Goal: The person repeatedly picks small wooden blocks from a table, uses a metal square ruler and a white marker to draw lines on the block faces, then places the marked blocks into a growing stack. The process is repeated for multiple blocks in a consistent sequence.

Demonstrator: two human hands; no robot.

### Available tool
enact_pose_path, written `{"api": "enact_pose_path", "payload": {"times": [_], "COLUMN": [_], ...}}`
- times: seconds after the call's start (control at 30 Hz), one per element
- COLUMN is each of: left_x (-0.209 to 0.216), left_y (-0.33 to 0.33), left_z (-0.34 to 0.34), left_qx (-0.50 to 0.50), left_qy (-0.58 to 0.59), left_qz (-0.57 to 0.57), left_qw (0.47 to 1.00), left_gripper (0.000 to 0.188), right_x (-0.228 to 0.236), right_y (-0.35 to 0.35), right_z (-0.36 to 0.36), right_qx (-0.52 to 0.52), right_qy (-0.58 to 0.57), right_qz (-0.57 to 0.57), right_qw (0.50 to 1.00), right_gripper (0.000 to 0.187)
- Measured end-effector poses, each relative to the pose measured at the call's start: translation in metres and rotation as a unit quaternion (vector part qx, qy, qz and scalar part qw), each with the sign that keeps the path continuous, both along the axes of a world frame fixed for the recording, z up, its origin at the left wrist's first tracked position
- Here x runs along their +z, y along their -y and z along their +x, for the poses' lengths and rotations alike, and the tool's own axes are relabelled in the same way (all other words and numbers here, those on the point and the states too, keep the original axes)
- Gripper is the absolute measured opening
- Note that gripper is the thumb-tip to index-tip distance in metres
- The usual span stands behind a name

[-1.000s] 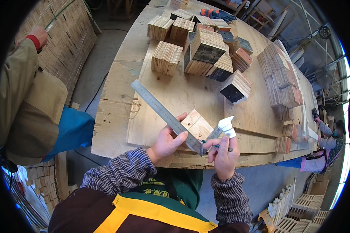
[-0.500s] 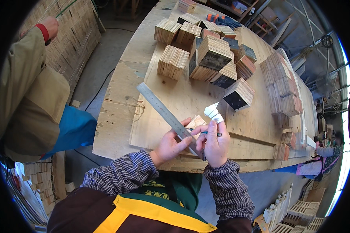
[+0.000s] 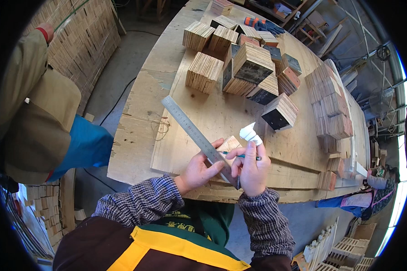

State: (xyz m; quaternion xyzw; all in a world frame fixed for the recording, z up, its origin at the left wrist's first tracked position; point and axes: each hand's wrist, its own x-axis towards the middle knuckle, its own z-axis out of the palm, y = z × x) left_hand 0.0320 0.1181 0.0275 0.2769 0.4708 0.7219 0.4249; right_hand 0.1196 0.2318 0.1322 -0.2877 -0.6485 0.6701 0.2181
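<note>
Over the wide, pale plywood surface, your left hand grips a long, graduated grey metal rule; just beyond it is a small, pale wooden block, partly hidden. Your right hand pinches a slim teal pencil. You seem to be marking; the next stroke calls for a steady rule. The yellow lettering on your front is unclear.

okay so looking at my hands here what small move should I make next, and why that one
Perhaps draw the pencil lightly along the metal ruler: the left hand clasps the ruler beside the pale wood block, and the right hand holds the pencil with its tip close to the ruler's edge.
</note>
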Motion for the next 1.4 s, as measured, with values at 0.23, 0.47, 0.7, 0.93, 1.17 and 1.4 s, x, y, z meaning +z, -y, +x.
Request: {"api": "enact_pose_path", "payload": {"times": [0.23, 0.47, 0.7, 0.93, 1.17, 1.4], "left_x": [-0.005, -0.003, 0.001, 0.005, 0.005, 0.007], "left_y": [-0.003, -0.001, -0.004, -0.002, -0.003, -0.001], "left_z": [0.001, 0.0, 0.002, -0.001, -0.001, -0.001], "left_qx": [0.026, -0.003, 0.018, -0.004, 0.0, -0.013], "left_qy": [-0.014, 0.001, 0.006, 0.011, -0.003, 0.026], "left_qz": [0.012, -0.001, 0.025, 0.024, 0.017, 0.027], "left_qw": [1.0, 1.0, 1.0, 1.0, 1.0, 0.999], "left_gripper": [0.066, 0.069, 0.068, 0.067, 0.066, 0.067], "right_x": [0.008, -0.007, 0.02, 0.002, 0.022, 0.012], "right_y": [-0.006, -0.007, -0.02, -0.012, -0.024, -0.017], "right_z": [0.021, -0.001, 0.055, 0.015, 0.039, 0.026], "right_qx": [-0.011, 0.01, 0.003, 0.008, 0.037, 0.024], "right_qy": [0.043, -0.021, 0.094, 0.016, 0.082, 0.044], "right_qz": [-0.008, -0.014, 0.013, -0.022, -0.01, -0.019], "right_qw": [0.999, 1.0, 0.995, 1.0, 0.996, 0.999], "right_gripper": [0.032, 0.033, 0.031, 0.029, 0.031, 0.032]}}
